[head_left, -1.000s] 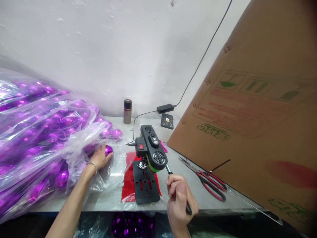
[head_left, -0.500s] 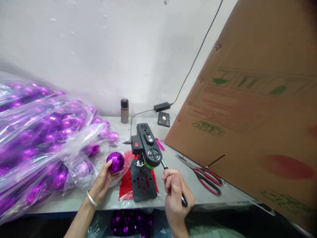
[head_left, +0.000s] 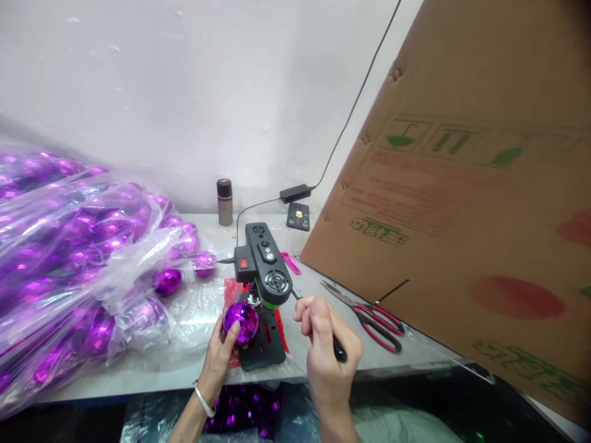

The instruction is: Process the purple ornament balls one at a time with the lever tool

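Observation:
My left hand (head_left: 222, 347) is closed around a shiny purple mirror-faceted ball (head_left: 241, 322), held over the left side of the black slotted base plate (head_left: 262, 357). Above that plate stands a small black bench drill press (head_left: 268, 261), with a red switch on its left side and a green band under its head. My right hand (head_left: 325, 341) grips the black-ended lever handle (head_left: 340, 351) that comes out of the machine's right side. Red material (head_left: 279, 326) lies beneath the plate. The tool under the machine's head is largely hidden.
Clear plastic bags of purple balls (head_left: 92, 246) fill the left side. Red-handled scissors (head_left: 376, 320) lie right of the machine, before a large cardboard box (head_left: 438, 215). Behind are a dark-capped bottle (head_left: 225, 203), a power adapter (head_left: 295, 193) and a small black case (head_left: 298, 216).
My left hand has carried the ball rightward and down, from beside the machine to over its base plate. My right hand stays on the lever. The view has shifted slightly.

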A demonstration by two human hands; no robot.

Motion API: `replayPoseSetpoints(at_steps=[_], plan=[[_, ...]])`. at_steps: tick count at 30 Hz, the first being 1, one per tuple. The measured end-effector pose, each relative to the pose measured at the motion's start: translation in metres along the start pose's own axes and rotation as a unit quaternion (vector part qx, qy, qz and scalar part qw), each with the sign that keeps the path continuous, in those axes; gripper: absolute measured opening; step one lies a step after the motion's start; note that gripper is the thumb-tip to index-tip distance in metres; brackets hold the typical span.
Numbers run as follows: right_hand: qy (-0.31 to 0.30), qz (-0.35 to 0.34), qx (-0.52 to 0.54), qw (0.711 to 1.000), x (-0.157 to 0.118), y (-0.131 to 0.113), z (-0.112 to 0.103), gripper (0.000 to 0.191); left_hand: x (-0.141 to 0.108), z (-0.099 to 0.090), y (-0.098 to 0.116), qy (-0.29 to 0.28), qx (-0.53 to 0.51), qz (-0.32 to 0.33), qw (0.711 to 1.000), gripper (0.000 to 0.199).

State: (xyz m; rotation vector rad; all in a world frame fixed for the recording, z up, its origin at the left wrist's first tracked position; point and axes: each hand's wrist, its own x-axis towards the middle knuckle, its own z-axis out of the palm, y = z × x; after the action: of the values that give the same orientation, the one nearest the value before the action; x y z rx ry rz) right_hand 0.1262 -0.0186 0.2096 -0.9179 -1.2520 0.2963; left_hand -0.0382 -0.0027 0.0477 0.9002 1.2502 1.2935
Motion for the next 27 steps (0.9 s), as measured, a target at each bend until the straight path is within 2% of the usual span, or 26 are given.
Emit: replayPoseSetpoints(at_steps=[2,5,10,14,21,27], plan=[[-0.002,-0.005,0.001,1.000,-0.001,0.001,0.000,0.050,0.002,0.000,-0.005,0.025,0.064,0.031,0.997,0.084],[-0.007,-0.002,0.007,1.000,-0.003,0.002,0.000,0.049,0.004,0.000,-0.016,0.019,0.146,0.055,0.988,0.090],[-0.019,0.003,0.017,1.000,-0.006,0.002,-0.003,0.047,0.002,0.003,-0.033,0.019,0.266,0.152,0.952,0.085],[-0.018,0.008,0.020,1.000,-0.008,0.002,-0.004,0.045,0.003,0.007,-0.032,-0.002,0.307,0.208,0.929,0.075],[-0.020,0.009,0.011,1.000,-0.007,0.000,-0.005,0.047,0.020,0.020,-0.012,-0.066,0.339,0.218,0.913,0.071],[-0.016,-0.013,0.009,1.000,-0.016,0.009,-0.007,0.043,0.018,0.024,-0.022,-0.062,0.315,0.174,0.931,0.080]])
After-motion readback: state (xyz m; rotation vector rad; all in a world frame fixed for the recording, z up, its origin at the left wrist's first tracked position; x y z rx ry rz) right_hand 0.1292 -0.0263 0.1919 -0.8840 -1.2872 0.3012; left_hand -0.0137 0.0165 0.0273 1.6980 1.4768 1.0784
